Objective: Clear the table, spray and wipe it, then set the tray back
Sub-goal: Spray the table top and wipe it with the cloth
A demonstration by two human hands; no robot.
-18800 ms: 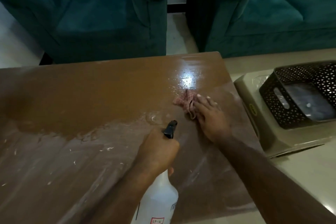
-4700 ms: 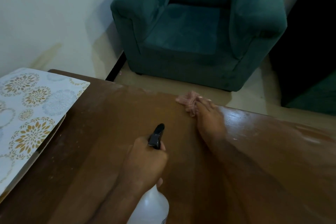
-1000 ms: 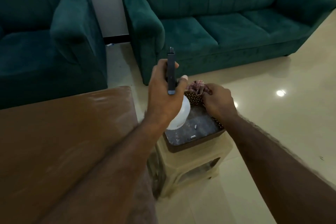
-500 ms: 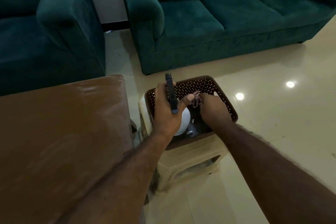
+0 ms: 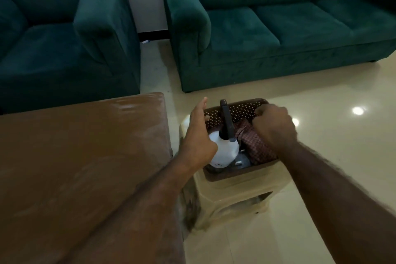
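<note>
The white spray bottle (image 5: pixel 225 152) with its black trigger head stands upright inside the brown perforated basket (image 5: pixel 237 111). My left hand (image 5: pixel 198 135) hovers just left of the bottle, fingers spread, off it. My right hand (image 5: pixel 273 128) is curled over the pink checked cloth (image 5: pixel 256 146), which lies in the basket's right side. The brown wooden table (image 5: pixel 85 156) fills the left, its top bare and streaked.
The basket rests on a beige plastic stool (image 5: pixel 233 197) right beside the table's right edge. A teal armchair (image 5: pixel 64 38) stands behind the table and a teal sofa (image 5: pixel 278 28) behind the stool. Glossy cream floor (image 5: pixel 332 135) stretches to the right.
My left hand has let go of the spray bottle, which now stands in the basket. My right hand has pushed the cloth down into the basket.
</note>
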